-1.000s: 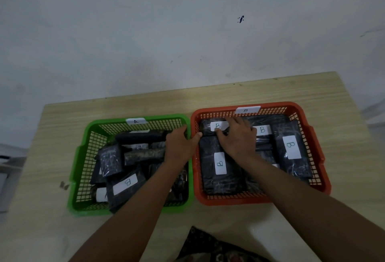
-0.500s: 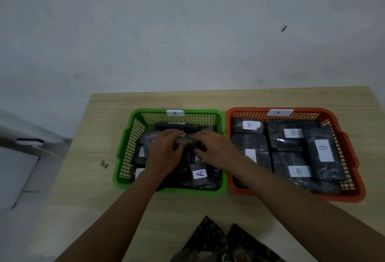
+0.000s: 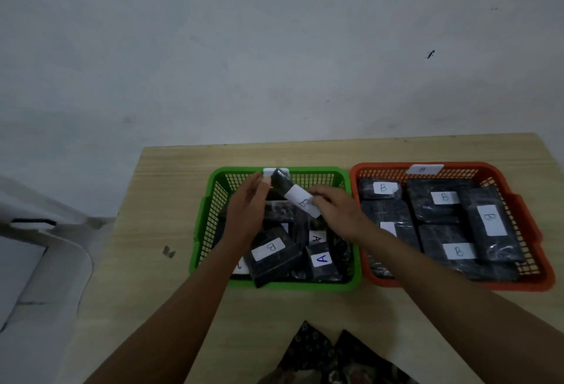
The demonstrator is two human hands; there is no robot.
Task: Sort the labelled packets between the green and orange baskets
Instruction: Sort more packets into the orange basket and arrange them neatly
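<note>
Black plastic wraps the packet (image 3: 285, 189) that sits between the two hands, raised above the green basket (image 3: 204, 231) near its far wall. The right hand (image 3: 337, 212) pinches the packet's near end, its fingers (image 3: 319, 193) closed over the edge of the white label marked B. The left hand (image 3: 247, 212) stands on the packet's other side with its fingers (image 3: 259, 183) held straight and together, their tips at or just beside the packet's far end; whether they press on it I cannot tell. The packet is tilted, its far end toward the basket's back wall and its labelled end lower, toward the right hand.

Under the hands, the green basket holds a loose heap of more black packets. One marked B (image 3: 273, 254) lies at the basket's near left part, and two marked A (image 3: 320, 258) lie at its near right part. A white tag on the basket's far rim is mostly hidden behind the held packet.

Just beside the green basket, on its right, the orange basket (image 3: 540, 267) holds black packets laid flat in rows, those whose labels show all marked B (image 3: 444, 199). A white tag marked B (image 3: 424, 169) is on its far rim.

Both baskets rest on a pale wood-grain worktop (image 3: 158, 185). Nearer the person than the green basket, a dark patterned cloth (image 3: 320, 356) shows at the worktop's near edge.
</note>
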